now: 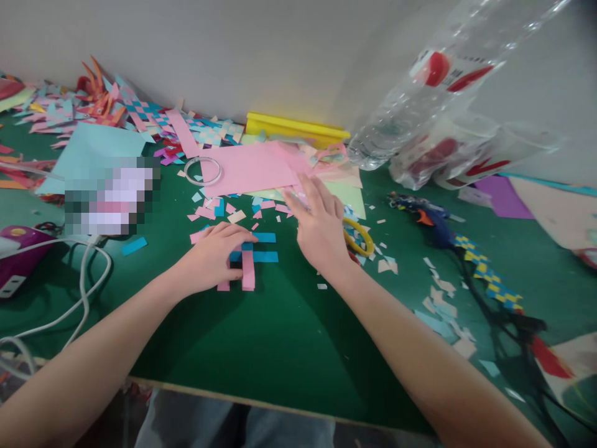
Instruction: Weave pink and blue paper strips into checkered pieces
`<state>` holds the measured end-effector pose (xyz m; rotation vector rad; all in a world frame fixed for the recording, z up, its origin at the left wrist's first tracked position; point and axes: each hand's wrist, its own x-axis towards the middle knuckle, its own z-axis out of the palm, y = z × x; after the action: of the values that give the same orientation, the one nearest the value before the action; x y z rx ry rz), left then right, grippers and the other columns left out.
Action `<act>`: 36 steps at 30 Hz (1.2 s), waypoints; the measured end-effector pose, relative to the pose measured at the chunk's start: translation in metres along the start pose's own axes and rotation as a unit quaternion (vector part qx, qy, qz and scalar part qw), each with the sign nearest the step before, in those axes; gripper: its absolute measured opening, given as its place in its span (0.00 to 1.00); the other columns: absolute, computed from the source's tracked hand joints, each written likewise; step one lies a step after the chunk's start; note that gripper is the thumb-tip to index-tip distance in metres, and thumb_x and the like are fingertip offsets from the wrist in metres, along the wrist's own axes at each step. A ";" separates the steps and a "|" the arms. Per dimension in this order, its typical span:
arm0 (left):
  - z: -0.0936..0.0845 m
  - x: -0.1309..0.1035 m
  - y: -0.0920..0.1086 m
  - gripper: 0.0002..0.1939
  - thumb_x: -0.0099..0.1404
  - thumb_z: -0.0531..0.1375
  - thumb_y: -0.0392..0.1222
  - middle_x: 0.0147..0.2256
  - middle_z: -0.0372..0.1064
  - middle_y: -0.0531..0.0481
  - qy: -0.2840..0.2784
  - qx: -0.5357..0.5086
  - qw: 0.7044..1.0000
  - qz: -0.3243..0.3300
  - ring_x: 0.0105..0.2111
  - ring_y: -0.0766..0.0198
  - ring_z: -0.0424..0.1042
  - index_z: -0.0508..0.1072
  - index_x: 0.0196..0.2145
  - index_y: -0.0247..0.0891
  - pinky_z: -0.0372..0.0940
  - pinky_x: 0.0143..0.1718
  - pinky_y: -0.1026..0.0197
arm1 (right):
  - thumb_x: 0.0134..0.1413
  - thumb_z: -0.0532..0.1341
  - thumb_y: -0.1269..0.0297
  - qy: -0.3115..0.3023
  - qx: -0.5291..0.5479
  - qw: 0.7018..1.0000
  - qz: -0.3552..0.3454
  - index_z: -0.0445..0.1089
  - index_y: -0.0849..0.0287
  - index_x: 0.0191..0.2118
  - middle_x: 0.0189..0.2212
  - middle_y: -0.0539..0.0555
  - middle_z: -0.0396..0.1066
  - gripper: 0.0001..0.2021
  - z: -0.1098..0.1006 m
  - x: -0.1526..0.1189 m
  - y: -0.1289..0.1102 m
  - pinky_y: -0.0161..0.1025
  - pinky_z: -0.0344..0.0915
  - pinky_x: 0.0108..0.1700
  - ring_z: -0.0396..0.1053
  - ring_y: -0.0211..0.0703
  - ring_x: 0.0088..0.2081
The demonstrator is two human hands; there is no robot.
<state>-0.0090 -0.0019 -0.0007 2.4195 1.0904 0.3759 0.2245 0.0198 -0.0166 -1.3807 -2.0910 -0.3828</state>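
Observation:
My left hand point(212, 255) lies flat on a small weave of pink and blue paper strips point(254, 258) on the green table point(289, 336), pressing it down. My right hand point(319, 227) reaches forward with fingers spread; its fingertips touch the near edge of a pink paper sheet point(252, 167). It holds nothing that I can see. Yellow-handled scissors point(359, 236) lie just right of that hand, partly hidden by it.
Paper scraps litter the table. A tape roll point(203, 170) lies by the pink sheet, a yellow box point(296, 127) at the wall. Clear plastic bottles point(433, 106) stand right, a blue glue gun point(431, 219) with cord beside them. White cables point(84, 292) and a purple device point(16, 252) at left.

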 end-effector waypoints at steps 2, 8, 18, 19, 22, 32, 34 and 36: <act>0.000 0.000 0.000 0.25 0.55 0.62 0.37 0.53 0.64 0.48 0.001 0.003 1.000 0.003 0.55 0.53 0.59 0.66 0.51 0.43 0.54 0.56 0.45 | 0.60 0.52 0.70 0.003 -0.004 1.000 -0.007 0.70 0.53 0.47 0.59 0.57 0.61 0.13 0.002 -0.002 -0.002 0.61 0.55 0.55 0.56 0.58 0.61; -0.004 -0.001 0.000 0.37 0.48 0.69 0.51 0.53 0.63 0.44 -0.016 -0.006 0.999 0.028 0.55 0.49 0.59 0.63 0.54 0.42 0.55 0.55 0.46 | 0.54 0.62 0.63 0.047 0.039 0.997 -0.044 0.64 0.57 0.24 0.38 0.56 0.70 0.10 -0.002 -0.005 -0.016 0.55 0.59 0.53 0.68 0.49 0.44; -0.016 -0.005 0.003 0.37 0.53 0.62 0.64 0.54 0.62 0.42 -0.051 -0.044 0.998 0.020 0.55 0.50 0.59 0.62 0.54 0.41 0.58 0.54 0.48 | 0.55 0.54 0.76 0.049 0.173 0.939 -0.293 0.66 0.58 0.35 0.32 0.53 0.76 0.07 -0.010 -0.009 -0.026 0.43 0.69 0.43 0.71 0.41 0.36; -0.016 -0.004 0.004 0.30 0.59 0.59 0.60 0.52 0.64 0.43 -0.047 -0.050 0.998 0.005 0.54 0.52 0.61 0.63 0.52 0.40 0.59 0.53 0.48 | 0.55 0.55 0.76 0.050 0.186 0.935 -0.297 0.67 0.58 0.35 0.32 0.53 0.76 0.07 -0.011 -0.009 -0.026 0.42 0.69 0.42 0.72 0.41 0.36; -0.013 -0.001 0.005 0.14 0.70 0.48 0.44 0.49 0.66 0.43 -0.032 -0.049 0.998 -0.012 0.52 0.57 0.63 0.64 0.50 0.37 0.60 0.52 0.50 | 0.54 0.55 0.75 0.019 0.206 0.927 -0.311 0.68 0.59 0.34 0.35 0.52 0.77 0.07 -0.012 -0.009 -0.028 0.42 0.70 0.45 0.73 0.41 0.39; -0.001 0.000 -0.001 0.15 0.68 0.46 0.34 0.51 0.65 0.46 0.000 0.005 1.000 0.020 0.52 0.58 0.61 0.63 0.50 0.39 0.58 0.52 0.51 | 0.53 0.54 0.73 -0.057 0.196 0.924 -0.323 0.69 0.55 0.28 0.30 0.48 0.77 0.09 -0.018 -0.011 -0.037 0.46 0.62 0.55 0.73 0.39 0.41; -0.001 0.000 0.000 0.16 0.70 0.43 0.34 0.51 0.65 0.46 -0.002 0.013 1.000 0.012 0.52 0.58 0.61 0.63 0.50 0.40 0.58 0.51 0.51 | 0.49 0.53 0.74 -0.064 0.219 0.922 -0.312 0.67 0.55 0.25 0.27 0.47 0.76 0.09 -0.020 -0.012 -0.040 0.44 0.64 0.51 0.73 0.37 0.37; -0.001 -0.001 0.001 0.15 0.70 0.44 0.34 0.52 0.65 0.47 -0.002 0.021 1.000 0.010 0.53 0.59 0.61 0.63 0.51 0.40 0.57 0.52 0.51 | 0.45 0.53 0.75 -0.070 0.250 0.916 -0.305 0.66 0.55 0.24 0.25 0.46 0.75 0.09 -0.022 -0.013 -0.044 0.43 0.66 0.47 0.73 0.38 0.34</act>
<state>-0.0091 -0.0029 0.0011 2.4694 1.0829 0.3565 0.1957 -0.0195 -0.0037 -0.4530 -2.4820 0.0279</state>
